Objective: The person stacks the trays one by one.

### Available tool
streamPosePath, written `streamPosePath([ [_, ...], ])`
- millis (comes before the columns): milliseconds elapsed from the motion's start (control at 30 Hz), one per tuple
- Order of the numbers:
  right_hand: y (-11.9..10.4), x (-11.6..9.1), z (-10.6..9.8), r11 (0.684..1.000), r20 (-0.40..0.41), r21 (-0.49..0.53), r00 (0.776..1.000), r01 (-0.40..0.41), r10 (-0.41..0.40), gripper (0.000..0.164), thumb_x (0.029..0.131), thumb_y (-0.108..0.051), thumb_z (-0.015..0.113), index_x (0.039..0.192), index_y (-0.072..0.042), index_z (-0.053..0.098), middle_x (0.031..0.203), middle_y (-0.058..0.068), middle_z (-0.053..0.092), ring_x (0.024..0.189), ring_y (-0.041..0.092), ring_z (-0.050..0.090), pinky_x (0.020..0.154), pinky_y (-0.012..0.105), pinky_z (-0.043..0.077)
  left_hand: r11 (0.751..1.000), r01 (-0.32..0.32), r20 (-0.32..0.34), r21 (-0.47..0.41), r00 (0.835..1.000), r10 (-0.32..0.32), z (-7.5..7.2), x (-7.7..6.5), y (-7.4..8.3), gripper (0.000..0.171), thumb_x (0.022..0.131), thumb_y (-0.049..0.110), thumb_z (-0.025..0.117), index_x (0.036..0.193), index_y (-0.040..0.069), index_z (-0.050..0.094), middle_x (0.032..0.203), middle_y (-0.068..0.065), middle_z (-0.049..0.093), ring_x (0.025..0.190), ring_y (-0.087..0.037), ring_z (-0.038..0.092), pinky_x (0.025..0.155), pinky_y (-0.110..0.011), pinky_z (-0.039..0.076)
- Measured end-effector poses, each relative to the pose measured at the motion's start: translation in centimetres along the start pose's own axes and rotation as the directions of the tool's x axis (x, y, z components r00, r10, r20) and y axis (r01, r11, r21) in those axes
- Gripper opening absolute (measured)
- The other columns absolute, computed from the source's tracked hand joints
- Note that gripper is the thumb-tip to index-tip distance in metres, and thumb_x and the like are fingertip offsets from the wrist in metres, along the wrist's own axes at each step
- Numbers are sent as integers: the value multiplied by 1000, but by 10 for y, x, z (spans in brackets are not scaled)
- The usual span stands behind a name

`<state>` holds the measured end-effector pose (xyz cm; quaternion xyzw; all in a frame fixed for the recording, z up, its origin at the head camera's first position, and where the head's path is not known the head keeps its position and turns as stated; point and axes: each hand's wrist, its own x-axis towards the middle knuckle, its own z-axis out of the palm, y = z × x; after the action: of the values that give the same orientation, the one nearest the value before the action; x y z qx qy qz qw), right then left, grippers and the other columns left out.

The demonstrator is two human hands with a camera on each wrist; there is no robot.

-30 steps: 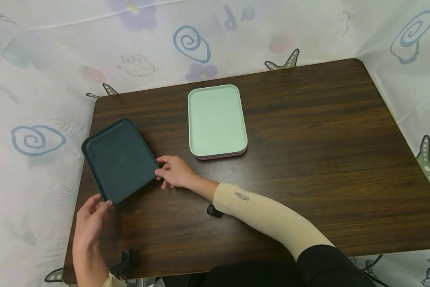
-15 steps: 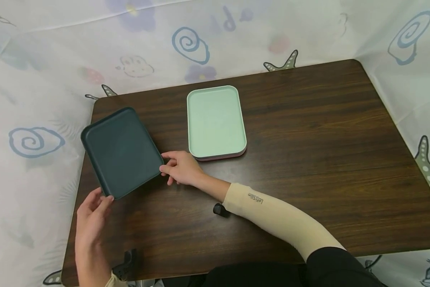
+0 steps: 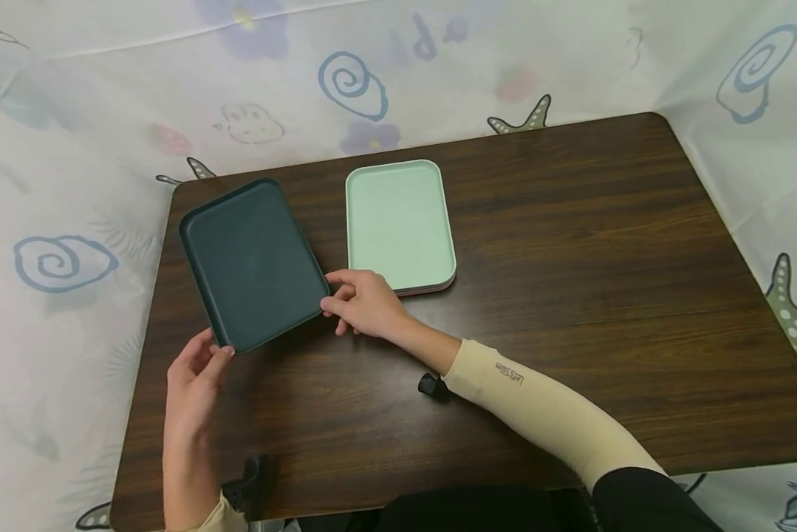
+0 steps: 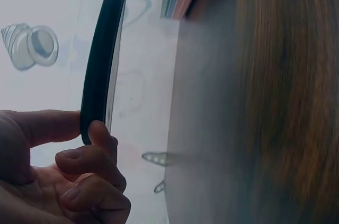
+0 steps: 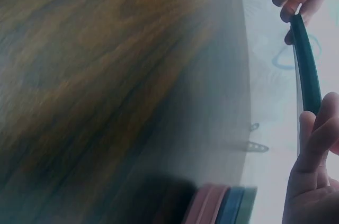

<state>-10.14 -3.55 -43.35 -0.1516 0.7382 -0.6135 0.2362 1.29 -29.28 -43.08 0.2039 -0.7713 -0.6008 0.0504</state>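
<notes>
Both hands hold a dark green rectangular tray (image 3: pixel 255 266) by its two near corners. My left hand (image 3: pixel 195 377) pinches the near left corner, thumb on top. At the near right corner, my right hand (image 3: pixel 365 301) pinches the rim between thumb and fingers. In the left wrist view the tray (image 4: pixel 103 54) appears edge-on, raised off the table. To its right lies a stack of trays with a light green tray (image 3: pixel 401 225) on top; my right hand overlaps its near left corner in the head view. Pink and blue edges (image 5: pixel 225 208) show beneath it in the right wrist view.
The brown wood-grain table (image 3: pixel 571 295) extends far to the right of the stack. A patterned white cloth (image 3: pixel 438 59) hangs behind the table and along its sides. Dark clips sit at both wrists, such as the black clip (image 3: pixel 433 386) by the right forearm.
The dark green tray has moved up and to the right in the head view, held by both hands, and is nearer the stack. The stack stays in place.
</notes>
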Motion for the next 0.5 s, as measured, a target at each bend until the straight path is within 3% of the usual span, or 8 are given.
streamPosePath([
  [200, 5, -8, -22, 1000, -28, -1, 1000, 7, -7, 44, 94, -14, 66, 135, -3, 53, 87, 4, 74, 60, 24, 68, 47, 26, 46, 999, 13, 9, -33, 1000, -13, 21, 4, 12, 35, 97, 5, 59, 131, -1, 57, 83, -1, 56, 72, -13, 46, 58, -22, 35],
  [433, 10, -20, -48, 996, -82, 75, 996, -38, 44, 44, 91, -12, 69, 132, -3, 55, 89, 8, 74, 64, 36, 67, 49, 31, 46, 998, -37, 85, 47, 996, 33, 45, 11, 21, 41, 98, 11, 59, 138, 2, 55, 95, -6, 60, 92, -19, 54, 78, -23, 41],
  [500, 11, -25, -56, 994, -97, 98, 994, -49, 58, 44, 91, -11, 70, 132, -3, 56, 90, 11, 74, 66, 41, 65, 48, 30, 44, 997, -53, 107, 60, 993, 47, 52, 12, 23, 41, 98, 12, 59, 138, 4, 55, 96, -6, 60, 92, -19, 54, 77, -24, 40],
])
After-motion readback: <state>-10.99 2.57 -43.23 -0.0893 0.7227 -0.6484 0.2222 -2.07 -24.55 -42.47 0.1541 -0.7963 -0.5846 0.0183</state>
